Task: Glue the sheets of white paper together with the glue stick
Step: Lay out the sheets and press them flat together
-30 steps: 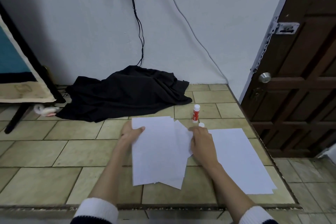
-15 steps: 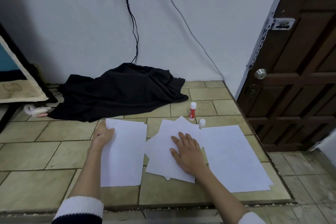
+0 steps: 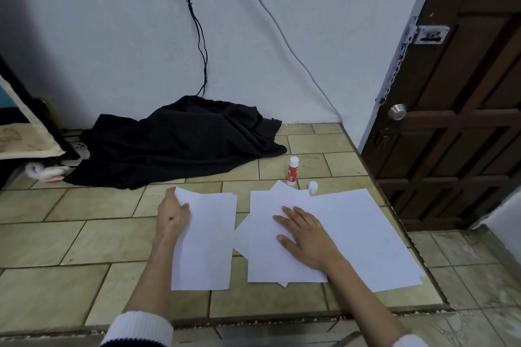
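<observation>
1. Since half a second ago, little has shifted: the left hand (image 3: 172, 213) still pinches the far left corner of a small stack of white sheets (image 3: 204, 242) lying left of the glue stick (image 3: 293, 170), and the right hand (image 3: 306, 236) stays flat, fingers spread, on the loose fanned pile (image 3: 270, 234) just in front of the glue stick.
2. Those fanned sheets sit askew; gluing them as they lie would likely fix the skew for good.
3. A larger stack (image 3: 366, 236) lies right of the pile, its near right corner close to the tiled ledge's edge (image 3: 434, 284); a careless sweep could push it off.
4. Uncapped, as far as the view shows, the glue stick stands upright with its white cap (image 3: 313, 187) beside it. A reaching hand might topple it, and it may dry out.
5. The left pinch holds several sheets, so lifting one cleanly could drag the others.
</observation>
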